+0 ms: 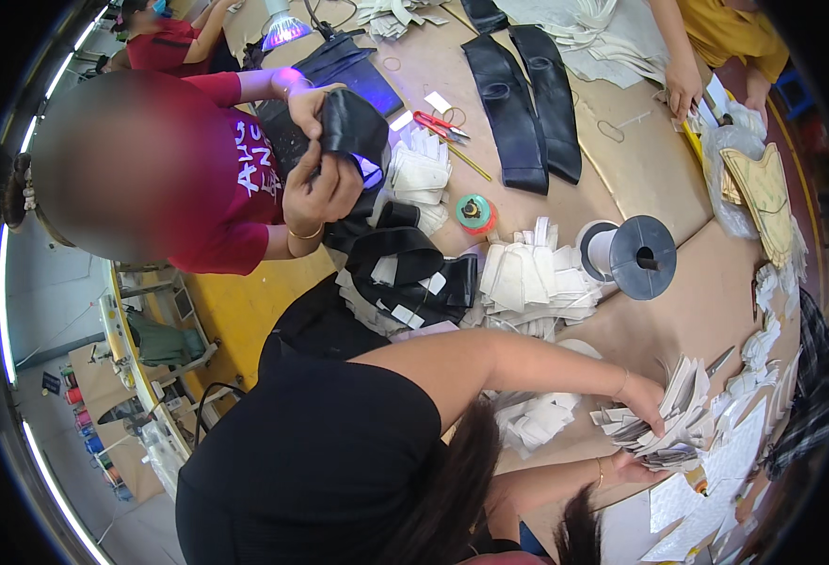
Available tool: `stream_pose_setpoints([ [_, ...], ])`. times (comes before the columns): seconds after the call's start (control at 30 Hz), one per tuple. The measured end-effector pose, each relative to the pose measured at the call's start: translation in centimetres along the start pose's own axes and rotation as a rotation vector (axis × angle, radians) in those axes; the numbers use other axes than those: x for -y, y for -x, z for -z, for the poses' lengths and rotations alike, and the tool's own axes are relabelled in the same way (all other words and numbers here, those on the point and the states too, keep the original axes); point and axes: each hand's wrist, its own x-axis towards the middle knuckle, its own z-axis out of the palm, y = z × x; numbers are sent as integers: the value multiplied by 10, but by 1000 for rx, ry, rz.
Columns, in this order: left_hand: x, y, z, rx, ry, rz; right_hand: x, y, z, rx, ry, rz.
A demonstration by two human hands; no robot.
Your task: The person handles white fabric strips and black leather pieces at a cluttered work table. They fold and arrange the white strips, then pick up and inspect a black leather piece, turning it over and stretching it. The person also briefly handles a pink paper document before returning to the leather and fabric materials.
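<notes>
My arms, in black sleeves, stretch toward the right side of the table. My left hand (642, 403) curls over a fanned bundle of pale grey-white strips (680, 414) from above. From below, my right hand (633, 468) grips the same bundle, its fingers partly hidden under the strips. Just beyond the bundle lies a pointed metal blade (720, 362), its other end hidden. White sheet pieces (683, 504) spread beside my right hand. Nearer my left forearm lie loose white pieces (539, 419).
A large thread spool (644, 258), more strip bundles (539, 278), red-handled snips (442, 125) and long black pieces (508, 113) lie on the table. At left, a co-worker in red (217, 188) holds a black piece (356, 124) under a lamp (285, 30). Another, in yellow (730, 42), stands far right.
</notes>
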Motion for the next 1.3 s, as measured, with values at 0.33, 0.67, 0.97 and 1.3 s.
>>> stream_pose_setpoints([
  [0.33, -74, 18, -29, -128, -267, -308, 58, -2, -76, 157, -25, 101],
  [0.67, -127, 66, -44, -235, -369, -442, 70, 32, -138, 262, 3, 180],
  [0.97, -144, 107, -44, -300, -441, -503, 93, 46, -177, 337, 132, 204],
  [1.3, -150, 125, -43, -336, -457, -509, 98, 60, -188, 377, 193, 215],
])
